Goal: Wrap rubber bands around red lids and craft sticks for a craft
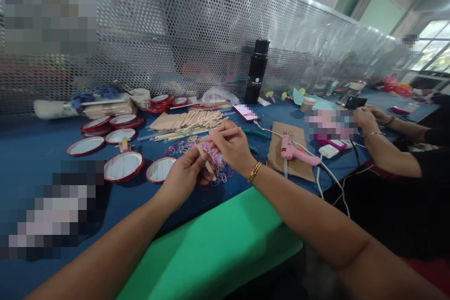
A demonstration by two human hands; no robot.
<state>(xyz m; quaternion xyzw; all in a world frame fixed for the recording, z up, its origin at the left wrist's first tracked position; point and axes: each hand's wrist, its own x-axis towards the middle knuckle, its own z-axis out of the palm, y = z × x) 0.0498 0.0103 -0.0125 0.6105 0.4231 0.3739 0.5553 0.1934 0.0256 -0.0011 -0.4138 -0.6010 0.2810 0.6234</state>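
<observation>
My left hand pinches a flat wooden craft stick that slants down to the right. In my right hand is a slim pink pen-like tool, its tip at the upper end of the stick. Whether the tip touches the wood, I cannot tell. Below and behind both hands lies a heap of small coloured loops, partly hidden by my fingers. A pile of loose craft sticks is spread just beyond them.
Red-rimmed lids lie at left. A black flask and lit phone stand behind. Rightward, a pink glue gun rests on cardboard beside white cables. Another person's hands work at far right.
</observation>
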